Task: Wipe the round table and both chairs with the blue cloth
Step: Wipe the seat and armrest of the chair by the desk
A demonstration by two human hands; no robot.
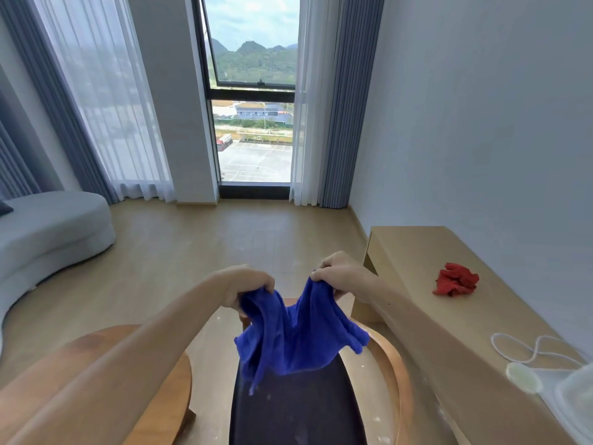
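While both hands (288,281) grip the blue cloth (295,335), wooden floor (192,252) lies beneath.

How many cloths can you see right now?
2: the blue terry cloth held up over the dark-seated wooden chair, and a crumpled red cloth on the light wooden bench. Others may be out of view.

A long pale wooden bench (417,252) is running along the wall to the right of the right hand (340,274), carrying a crumpled red cloth (455,279) just beyond that hand, and, nearer the wearer, a looped white cord (526,346), a small pale round lid (523,377) and a clear plastic container (574,403).
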